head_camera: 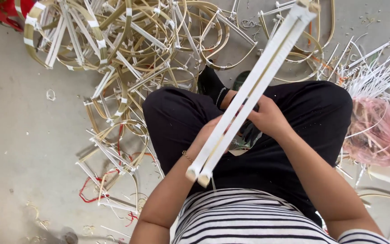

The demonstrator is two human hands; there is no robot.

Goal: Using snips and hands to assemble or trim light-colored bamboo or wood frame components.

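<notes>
**Both hands on white strip bundle**

Currently the white strip bundle runs diagonally from frame centre to upper right, over the lap. Left hand and right hand fingers closed around it mid-length. Bamboo frame pile upper left on floor; pink bag right edge.

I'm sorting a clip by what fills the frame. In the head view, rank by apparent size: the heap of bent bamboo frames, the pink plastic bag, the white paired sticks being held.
1. Heap of bent bamboo frames, largest.
2. and 3. White paired sticks and pink plastic bag: unsure. The sticks are longer but thin, and nearer the camera.
</notes>
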